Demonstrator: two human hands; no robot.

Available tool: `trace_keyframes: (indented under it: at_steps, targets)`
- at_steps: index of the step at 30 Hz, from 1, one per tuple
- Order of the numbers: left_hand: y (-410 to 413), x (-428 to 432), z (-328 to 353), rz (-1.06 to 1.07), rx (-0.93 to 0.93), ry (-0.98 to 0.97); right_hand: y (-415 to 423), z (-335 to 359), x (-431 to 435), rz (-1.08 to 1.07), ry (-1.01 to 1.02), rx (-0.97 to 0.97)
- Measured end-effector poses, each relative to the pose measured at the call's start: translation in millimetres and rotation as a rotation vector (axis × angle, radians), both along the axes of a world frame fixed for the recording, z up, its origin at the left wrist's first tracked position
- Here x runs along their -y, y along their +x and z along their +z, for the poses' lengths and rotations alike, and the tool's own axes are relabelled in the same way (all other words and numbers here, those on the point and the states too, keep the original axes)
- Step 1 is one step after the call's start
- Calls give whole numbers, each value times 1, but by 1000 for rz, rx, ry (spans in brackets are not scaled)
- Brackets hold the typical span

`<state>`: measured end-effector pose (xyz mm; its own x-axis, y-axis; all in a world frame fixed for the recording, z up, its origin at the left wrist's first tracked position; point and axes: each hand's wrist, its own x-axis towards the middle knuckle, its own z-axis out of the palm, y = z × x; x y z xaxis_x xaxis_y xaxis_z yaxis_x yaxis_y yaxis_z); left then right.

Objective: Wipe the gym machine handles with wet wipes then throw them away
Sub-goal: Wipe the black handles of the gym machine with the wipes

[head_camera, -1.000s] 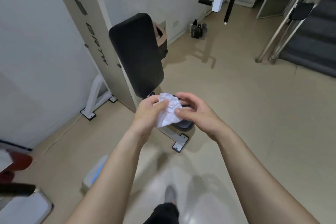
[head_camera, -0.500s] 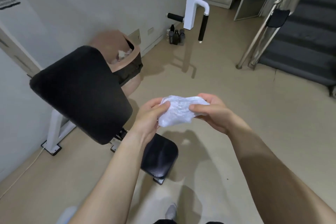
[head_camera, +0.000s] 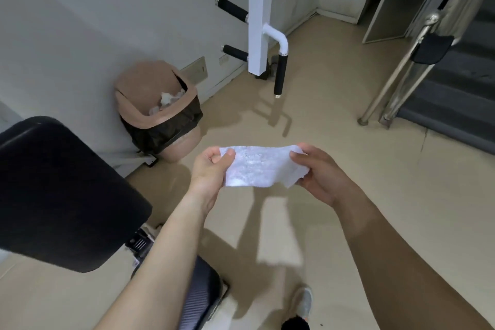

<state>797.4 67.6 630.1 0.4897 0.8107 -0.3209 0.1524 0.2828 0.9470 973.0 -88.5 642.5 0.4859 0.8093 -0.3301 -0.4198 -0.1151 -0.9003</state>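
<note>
One wet wipe (head_camera: 258,166) is held spread out between two hands, above the floor (head_camera: 348,222).
Its ends are pinched by the curled fingers and thumbs of the left hand (head_camera: 211,169) and right hand (head_camera: 318,174). Three black-gripped handles (head_camera: 232,11) are seen on one white post (head_camera: 258,21) ahead. One brown bin (head_camera: 150,83), with crumpled white waste inside, is set against the wall (head_camera: 107,8).

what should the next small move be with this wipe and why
Probably carry the wet wipe forward to the hanging black handle on the white post and wrap it round. The left grip and right grip pinch its ends, so it is spread flat and looks unsoiled: ready for wiping, not yet for the bin.
</note>
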Motion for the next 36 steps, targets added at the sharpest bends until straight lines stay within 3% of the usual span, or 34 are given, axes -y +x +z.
trace_keyframes:
  at_steps: [2, 6, 11, 19, 24, 30, 36]
  targets:
    - [42, 2, 0, 49, -157, 159, 40, 1, -4, 23, -16, -9]
    - [119, -2, 1, 116, -229, 359, 112, 3, -18, 99, -70, 35]
    - [188, -28, -4, 195, -413, 492, 184, -5, -54, -20, -133, 97]
    - [275, -115, -25, 141, -100, 408, 288, -24, -153, -158, -175, 336]
    - [311, -166, -44, 66, -102, 498, 335, -26, -211, -243, -160, 462]
    - [350, -193, -42, 93, -97, 451, 356, -25, -278, -298, -20, 173]
    - [378, -197, -35, 200, -47, 324, 335, -20, -322, -50, -34, 82]
